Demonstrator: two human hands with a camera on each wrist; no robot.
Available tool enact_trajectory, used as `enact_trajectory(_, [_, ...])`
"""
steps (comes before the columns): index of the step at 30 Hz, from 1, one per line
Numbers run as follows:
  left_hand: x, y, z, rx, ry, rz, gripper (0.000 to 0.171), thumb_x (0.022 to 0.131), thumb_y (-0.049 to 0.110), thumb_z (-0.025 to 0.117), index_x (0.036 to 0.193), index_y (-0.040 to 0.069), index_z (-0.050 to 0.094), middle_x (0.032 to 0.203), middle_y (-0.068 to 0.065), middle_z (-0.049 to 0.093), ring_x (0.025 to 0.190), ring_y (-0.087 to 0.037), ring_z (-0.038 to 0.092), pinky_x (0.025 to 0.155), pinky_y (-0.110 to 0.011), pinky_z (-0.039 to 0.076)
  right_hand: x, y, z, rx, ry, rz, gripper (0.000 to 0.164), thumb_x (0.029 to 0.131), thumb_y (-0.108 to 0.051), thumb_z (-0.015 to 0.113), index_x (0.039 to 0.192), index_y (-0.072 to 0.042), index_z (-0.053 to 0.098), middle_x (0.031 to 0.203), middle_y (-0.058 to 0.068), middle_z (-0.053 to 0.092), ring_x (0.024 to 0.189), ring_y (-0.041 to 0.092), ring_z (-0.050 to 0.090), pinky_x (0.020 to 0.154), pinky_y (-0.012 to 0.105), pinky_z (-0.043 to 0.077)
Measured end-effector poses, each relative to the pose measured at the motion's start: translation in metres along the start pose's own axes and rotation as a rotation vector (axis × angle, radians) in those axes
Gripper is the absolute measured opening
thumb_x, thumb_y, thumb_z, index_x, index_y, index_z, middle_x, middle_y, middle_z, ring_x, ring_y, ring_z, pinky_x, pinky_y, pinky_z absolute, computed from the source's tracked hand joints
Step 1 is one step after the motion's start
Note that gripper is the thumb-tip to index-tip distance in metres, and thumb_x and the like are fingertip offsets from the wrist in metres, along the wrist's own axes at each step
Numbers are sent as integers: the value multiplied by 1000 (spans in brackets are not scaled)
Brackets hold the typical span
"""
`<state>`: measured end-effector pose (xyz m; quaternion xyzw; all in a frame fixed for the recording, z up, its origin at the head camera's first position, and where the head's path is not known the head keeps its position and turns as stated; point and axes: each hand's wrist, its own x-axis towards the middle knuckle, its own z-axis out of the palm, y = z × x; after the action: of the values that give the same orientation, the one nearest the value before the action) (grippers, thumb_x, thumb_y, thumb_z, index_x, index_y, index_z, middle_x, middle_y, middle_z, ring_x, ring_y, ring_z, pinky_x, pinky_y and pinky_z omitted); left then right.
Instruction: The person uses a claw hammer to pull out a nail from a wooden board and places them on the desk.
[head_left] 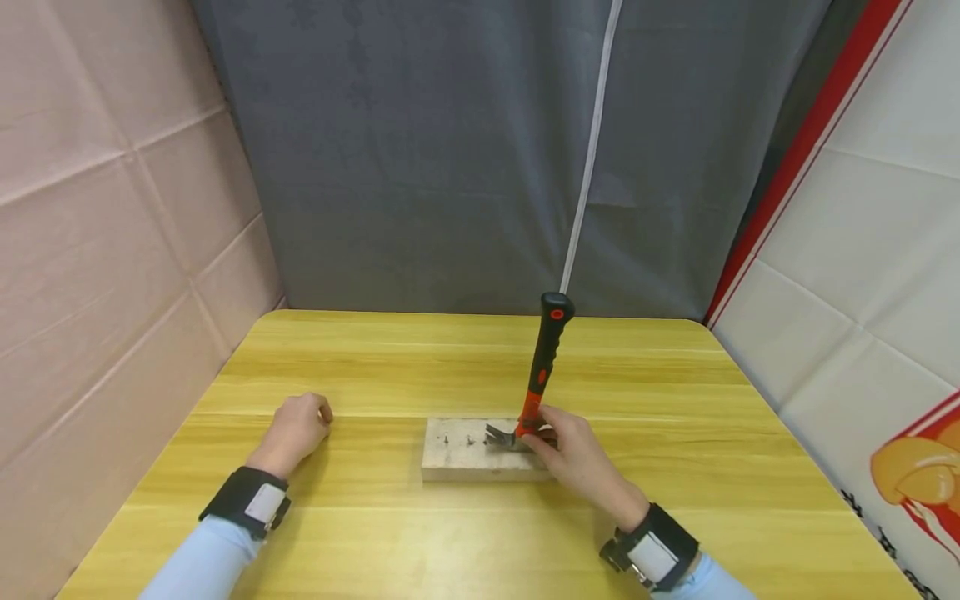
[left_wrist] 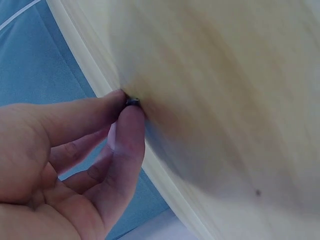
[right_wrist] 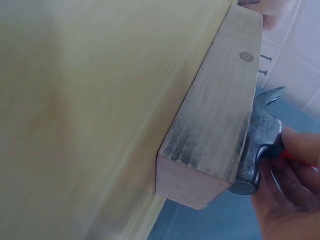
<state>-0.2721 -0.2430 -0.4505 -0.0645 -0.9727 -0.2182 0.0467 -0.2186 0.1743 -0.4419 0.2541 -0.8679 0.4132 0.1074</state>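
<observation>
Nearly upright, the hammer stands head-down on the wooden block, long axis rising to the handle's end, leaning slightly right; its claw points left toward the nails, along the block's length. The right hand pinches it near the head; the left hand, well apart at the surface, pinches a small dark object.

Smooth metal hammer head, rough wooden block — glossy wood-grain tabletop, matt cloth curtain.
</observation>
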Motion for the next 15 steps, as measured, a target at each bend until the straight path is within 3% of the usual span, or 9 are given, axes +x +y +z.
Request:
enact_trajectory(9, [0,-2,2,-1,-17,-8,9,81,-4,76,86,-3,68,81,-14,64,72,-28,57,61,-39,49,-1,0,-1,-22,-6,-57,20,93,3,72,112,0,66,105,4,72,95,19,71,81,31,61])
enact_trajectory(15, [-3,11,3,14,3,42,29,79,3,83,100,-8,68,92,-22,65,83,-33,59,77,-52,53,-2,-1,0,-32,-1,-84,19,94,2,71,112,0,66,105,4,72,93,17,71,79,31,61])
